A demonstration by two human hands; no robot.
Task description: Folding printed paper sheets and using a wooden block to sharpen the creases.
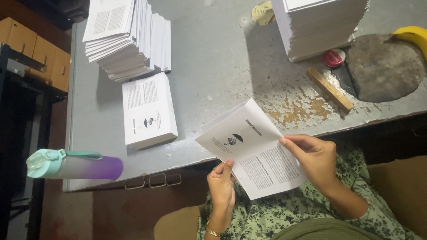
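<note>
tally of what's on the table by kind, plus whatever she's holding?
Stacks of printed sheets: 3 (tall stack, fanned stack, small folded stack)
Water bottle: 1
Banana: 1
Flat stone: 1
Wooden stick: 1
Red round tin: 1
Crumpled yellowish wrapper: 1
Folded sheet, held by left hand and right hand: 1
Total: 10

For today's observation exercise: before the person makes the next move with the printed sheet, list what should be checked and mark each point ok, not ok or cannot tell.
1. Both hands grip the printed sheet: left hand on its lower left edge, right hand on its right edge: ok.
2. Sheet folded, crease line visible: ok.
3. Edges aligned squarely: cannot tell.
4. Small stack of folded sheets within reach on the table: ok.
5. Water bottle lies at the table edge, overhanging: not ok.
6. Tall stack stands square: ok.
</note>
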